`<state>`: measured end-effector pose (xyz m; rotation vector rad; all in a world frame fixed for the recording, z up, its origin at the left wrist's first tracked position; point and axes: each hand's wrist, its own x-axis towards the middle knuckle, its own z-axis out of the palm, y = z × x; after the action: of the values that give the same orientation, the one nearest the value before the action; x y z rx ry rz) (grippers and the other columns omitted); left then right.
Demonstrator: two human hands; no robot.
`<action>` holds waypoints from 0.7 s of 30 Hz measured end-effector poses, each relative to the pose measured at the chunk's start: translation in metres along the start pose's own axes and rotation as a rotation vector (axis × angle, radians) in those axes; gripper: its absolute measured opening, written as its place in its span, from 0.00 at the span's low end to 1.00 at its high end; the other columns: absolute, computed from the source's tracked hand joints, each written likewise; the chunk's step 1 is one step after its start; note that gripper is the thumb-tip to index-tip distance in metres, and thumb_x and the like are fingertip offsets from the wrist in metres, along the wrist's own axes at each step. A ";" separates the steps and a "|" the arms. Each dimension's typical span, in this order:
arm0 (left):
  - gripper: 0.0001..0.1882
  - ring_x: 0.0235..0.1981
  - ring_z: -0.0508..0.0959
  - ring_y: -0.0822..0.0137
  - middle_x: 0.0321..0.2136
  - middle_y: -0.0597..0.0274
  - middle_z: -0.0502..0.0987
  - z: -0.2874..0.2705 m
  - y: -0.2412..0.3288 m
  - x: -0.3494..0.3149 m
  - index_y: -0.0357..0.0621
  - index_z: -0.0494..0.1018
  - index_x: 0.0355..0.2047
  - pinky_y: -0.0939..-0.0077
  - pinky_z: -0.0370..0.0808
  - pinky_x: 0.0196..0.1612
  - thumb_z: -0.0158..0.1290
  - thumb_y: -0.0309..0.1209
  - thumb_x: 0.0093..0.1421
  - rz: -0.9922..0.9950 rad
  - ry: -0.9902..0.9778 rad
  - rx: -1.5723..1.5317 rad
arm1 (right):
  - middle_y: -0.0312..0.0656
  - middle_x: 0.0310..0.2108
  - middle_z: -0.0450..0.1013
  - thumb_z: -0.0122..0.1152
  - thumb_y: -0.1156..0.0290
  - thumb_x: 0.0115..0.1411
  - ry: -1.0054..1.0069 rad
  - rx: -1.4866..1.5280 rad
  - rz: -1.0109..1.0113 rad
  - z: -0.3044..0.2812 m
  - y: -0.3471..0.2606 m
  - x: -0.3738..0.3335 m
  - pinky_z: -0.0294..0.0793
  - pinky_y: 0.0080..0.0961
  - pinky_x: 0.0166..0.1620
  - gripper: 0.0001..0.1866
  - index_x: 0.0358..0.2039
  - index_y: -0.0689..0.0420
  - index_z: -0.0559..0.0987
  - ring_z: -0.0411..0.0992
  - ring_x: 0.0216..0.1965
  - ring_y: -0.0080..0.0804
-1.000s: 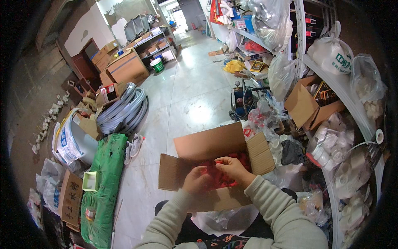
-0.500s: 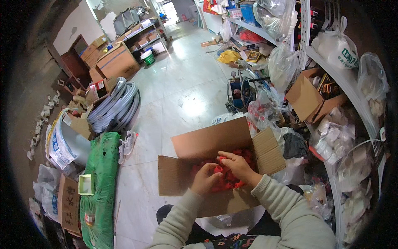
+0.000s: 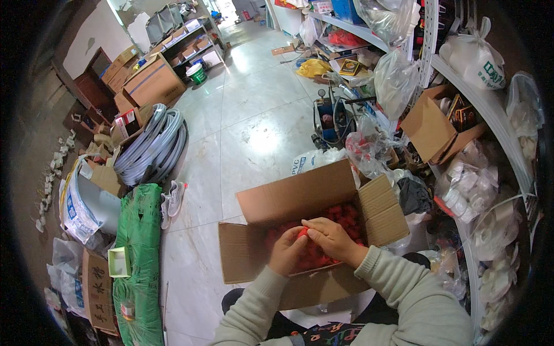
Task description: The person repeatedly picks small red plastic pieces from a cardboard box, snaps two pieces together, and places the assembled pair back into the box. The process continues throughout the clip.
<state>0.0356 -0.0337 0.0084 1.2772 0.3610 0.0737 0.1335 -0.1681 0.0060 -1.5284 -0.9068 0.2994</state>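
Note:
In front of me stands an open cardboard box, its flaps spread outward. Inside lies a heap of small red plastic pieces that look like pipe fittings. Above the heap my left hand and my right hand meet at the fingertips. Between them shows a small red plastic piece, gripped by both hands and mostly covered by the fingers. Its exact shape is hidden.
Shelving with plastic bags and an open carton lines the right. Left are a green-wrapped bundle, shoes and coiled grey hose. A blue machine stands on the tiled floor beyond the box.
My hands have drawn together and the fingers of my right hand have closed over the red piece. The view has shifted slightly.

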 end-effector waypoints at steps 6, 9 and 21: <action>0.15 0.30 0.72 0.76 0.34 0.65 0.73 0.001 0.006 -0.001 0.40 0.67 0.46 0.82 0.71 0.32 0.48 0.34 0.62 -0.121 0.018 -0.133 | 0.44 0.34 0.72 0.58 0.69 0.55 -0.052 -0.156 -0.058 -0.011 -0.011 0.007 0.71 0.25 0.40 0.14 0.41 0.62 0.76 0.71 0.36 0.34; 0.13 0.28 0.72 0.76 0.30 0.67 0.73 0.002 0.007 0.001 0.41 0.68 0.44 0.83 0.70 0.30 0.47 0.34 0.62 -0.145 0.034 -0.151 | 0.44 0.33 0.71 0.61 0.70 0.52 -0.086 -0.095 0.048 -0.014 -0.014 0.008 0.71 0.24 0.39 0.14 0.39 0.62 0.77 0.72 0.36 0.34; 0.14 0.24 0.69 0.75 0.27 0.67 0.72 0.007 0.021 0.001 0.42 0.69 0.39 0.81 0.68 0.28 0.45 0.39 0.62 -0.370 -0.076 -0.376 | 0.44 0.37 0.72 0.63 0.76 0.49 -0.138 -0.125 -0.175 -0.019 -0.004 0.006 0.72 0.27 0.41 0.17 0.41 0.60 0.76 0.72 0.38 0.38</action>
<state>0.0420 -0.0338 0.0293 0.8251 0.4868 -0.2124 0.1491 -0.1780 0.0152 -1.5446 -1.1801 0.2268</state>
